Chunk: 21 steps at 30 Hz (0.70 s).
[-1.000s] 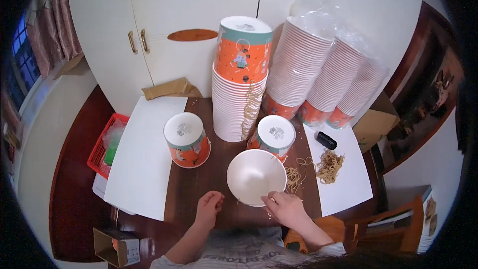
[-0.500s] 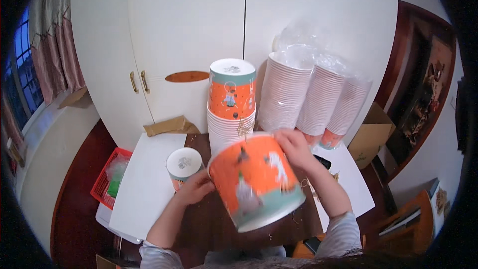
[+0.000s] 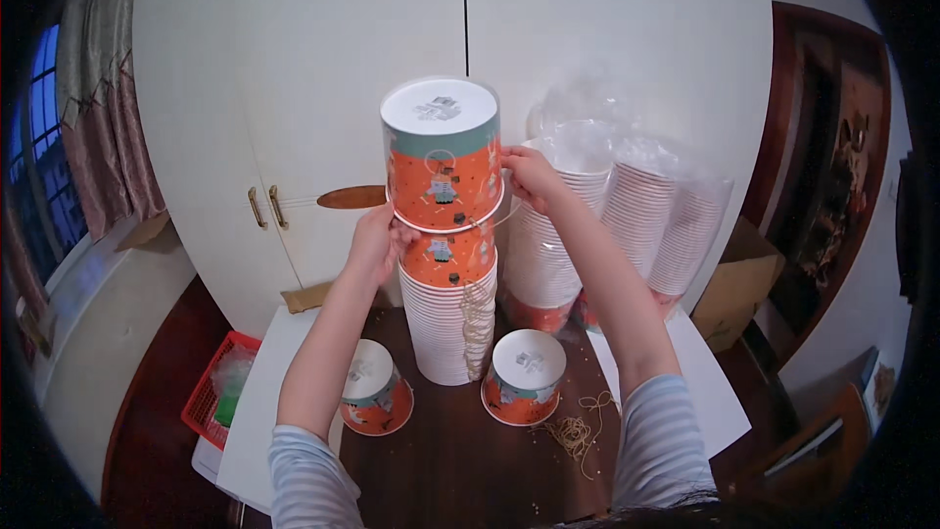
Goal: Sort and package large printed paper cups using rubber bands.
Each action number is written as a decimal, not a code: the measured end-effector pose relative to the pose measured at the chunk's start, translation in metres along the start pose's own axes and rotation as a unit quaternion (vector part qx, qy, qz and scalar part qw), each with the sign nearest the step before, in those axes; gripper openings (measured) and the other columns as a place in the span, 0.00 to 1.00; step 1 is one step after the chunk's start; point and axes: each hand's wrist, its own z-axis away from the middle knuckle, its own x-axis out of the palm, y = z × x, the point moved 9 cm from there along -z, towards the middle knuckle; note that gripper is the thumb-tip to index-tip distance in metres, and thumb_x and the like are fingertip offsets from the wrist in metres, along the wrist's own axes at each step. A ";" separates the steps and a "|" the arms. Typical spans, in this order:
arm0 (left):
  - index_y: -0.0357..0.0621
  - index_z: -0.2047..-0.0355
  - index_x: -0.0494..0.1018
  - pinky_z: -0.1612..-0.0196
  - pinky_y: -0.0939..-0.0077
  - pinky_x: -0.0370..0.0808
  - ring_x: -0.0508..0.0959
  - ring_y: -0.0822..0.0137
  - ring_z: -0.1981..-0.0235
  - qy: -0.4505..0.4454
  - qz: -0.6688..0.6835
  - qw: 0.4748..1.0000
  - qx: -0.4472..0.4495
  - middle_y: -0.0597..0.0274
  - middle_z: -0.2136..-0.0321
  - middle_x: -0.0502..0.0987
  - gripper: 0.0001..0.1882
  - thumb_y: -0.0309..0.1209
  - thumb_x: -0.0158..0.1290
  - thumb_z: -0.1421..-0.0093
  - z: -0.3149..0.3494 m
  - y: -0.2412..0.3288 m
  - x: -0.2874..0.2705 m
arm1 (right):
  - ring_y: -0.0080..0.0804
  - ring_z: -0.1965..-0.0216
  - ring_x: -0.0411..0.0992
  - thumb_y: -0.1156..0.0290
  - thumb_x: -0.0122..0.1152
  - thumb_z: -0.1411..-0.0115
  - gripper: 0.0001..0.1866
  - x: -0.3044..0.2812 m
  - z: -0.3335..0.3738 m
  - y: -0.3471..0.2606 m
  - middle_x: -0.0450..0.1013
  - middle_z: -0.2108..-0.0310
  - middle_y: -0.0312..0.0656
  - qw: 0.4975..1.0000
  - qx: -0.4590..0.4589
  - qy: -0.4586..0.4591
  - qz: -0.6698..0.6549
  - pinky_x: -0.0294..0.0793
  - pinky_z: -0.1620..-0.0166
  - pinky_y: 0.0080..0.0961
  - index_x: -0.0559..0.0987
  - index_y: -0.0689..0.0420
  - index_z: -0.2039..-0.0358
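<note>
An orange and green paper bucket (image 3: 446,162), upside down with its white base up, is between my two hands over the top of a tall stack of nested paper buckets (image 3: 436,318). My left hand (image 3: 377,243) grips its rim at the lower left, fingers curled under the edge. Against its right side, my right hand (image 3: 530,179) holds the rim with bent fingers. The top orange bucket of the stack is partly covered by the held one. Tan cord (image 3: 476,323) hangs down the stack's right side. Two single upturned buckets flank the stack, one left (image 3: 377,409), one right (image 3: 527,407).
Stacks of buckets in clear plastic (image 3: 641,220) stand at the back right. Loose cord (image 3: 573,436) lies on the dark brown table (image 3: 450,470). White cupboard doors (image 3: 323,59) rise behind. A red basket (image 3: 208,411) is at the left, a cardboard box (image 3: 739,284) at the right.
My hands have raised the bucket from a tilted hold close to me and moved it forward, upside down, over the stack's top. The right-hand single bucket and loose cord now show.
</note>
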 end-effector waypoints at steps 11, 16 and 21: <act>0.42 0.75 0.63 0.89 0.86 0.56 0.62 0.78 0.90 0.018 -0.248 0.967 -0.061 0.69 0.87 0.62 0.14 0.36 0.32 0.40 -0.003 -0.047 -0.047 | 0.18 0.82 0.61 0.71 0.42 0.45 0.13 -0.001 0.001 0.082 0.68 0.80 0.33 0.988 -0.008 0.010 0.157 0.59 0.81 0.15 0.73 0.60 0.63; 0.44 0.80 0.62 0.90 0.83 0.53 0.57 0.77 0.91 0.037 -0.312 0.948 -0.041 0.70 0.90 0.59 0.14 0.35 0.33 0.42 0.002 -0.054 -0.054 | 0.31 0.74 0.70 0.74 0.41 0.50 0.15 -0.005 0.011 0.101 0.72 0.75 0.46 0.987 -0.041 0.030 0.151 0.67 0.68 0.25 0.74 0.64 0.65; 0.44 0.81 0.62 0.86 0.83 0.55 0.58 0.78 0.89 0.046 -0.375 0.925 0.039 0.71 0.89 0.59 0.14 0.35 0.34 0.42 -0.003 -0.056 -0.065 | 0.42 0.65 0.70 0.70 0.40 0.50 0.16 0.002 0.015 0.099 0.72 0.67 0.48 0.965 -0.047 0.028 0.258 0.67 0.62 0.31 0.73 0.56 0.62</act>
